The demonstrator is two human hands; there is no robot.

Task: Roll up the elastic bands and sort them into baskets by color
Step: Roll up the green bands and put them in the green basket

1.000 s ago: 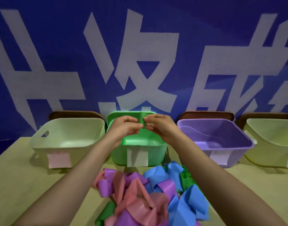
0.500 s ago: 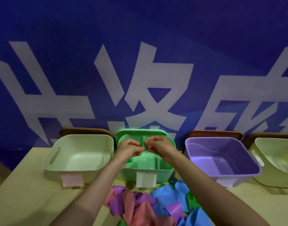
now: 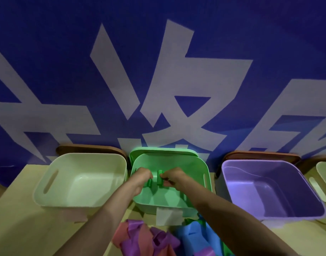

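Green elastic band roll (image 3: 160, 178), pinched between left hand (image 3: 142, 176) and right hand (image 3: 174, 177), may spring loose if dropped carelessly into the green basket (image 3: 207, 171) beneath them.

Left hand (image 3: 142, 175) and right hand (image 3: 174, 177) on one rolled green band (image 3: 160, 178) above the green basket (image 3: 208, 182).

The green basket (image 3: 207, 174), pale basket (image 3: 88, 163) at left and purple basket (image 3: 269, 174) at right are showing smooth, slightly glossy plastic. The near pile of bands (image 3: 149, 237) is looking thin, matt and rubbery; the tabletop (image 3: 20, 228) is showing pale matt wood.
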